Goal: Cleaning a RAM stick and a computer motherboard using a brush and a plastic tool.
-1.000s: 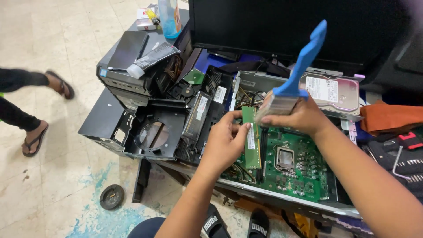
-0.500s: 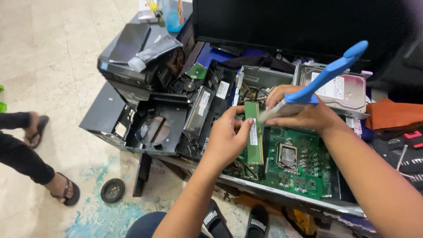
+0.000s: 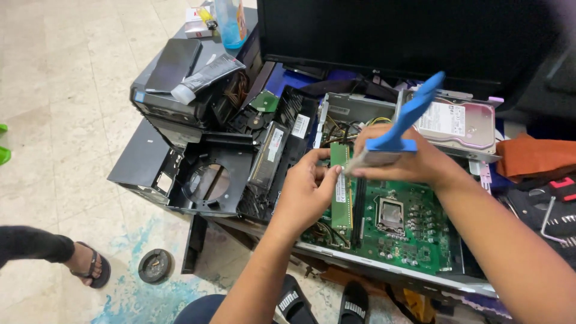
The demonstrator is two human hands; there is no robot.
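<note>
1. My left hand (image 3: 306, 195) pinches the upper end of the green memory stick (image 3: 341, 186), fingers narrow around its edge. The stick stands upright in its slot on the green motherboard (image 3: 414, 234), near the board's left edge, so gripping it from above keeps it steady.
2. My right hand (image 3: 408, 162) is closed on the blue-handled brush (image 3: 402, 129). The handle points up and away from the motherboard; the bristle end points down toward the top of the memory stick, just beside my left fingertips, an angle that suits sweeping dust along the slots.
3. The square processor socket (image 3: 390, 215) sits near the middle of the motherboard, to the right of the memory stick and uncovered.
4. The motherboard lies flat inside an opened computer case (image 3: 384, 267), so its face is open to both hands from above.
5. Behind the motherboard rests a silver hard drive (image 3: 459, 126), and behind that a dark monitor (image 3: 390, 36).
6. Left of the motherboard lie black case panels (image 3: 204, 180), one with a round fan opening, set aside out of the way.
7. Far left of the motherboard, on the tiled floor, another person's sandalled foot (image 3: 90, 267) shows.
</note>
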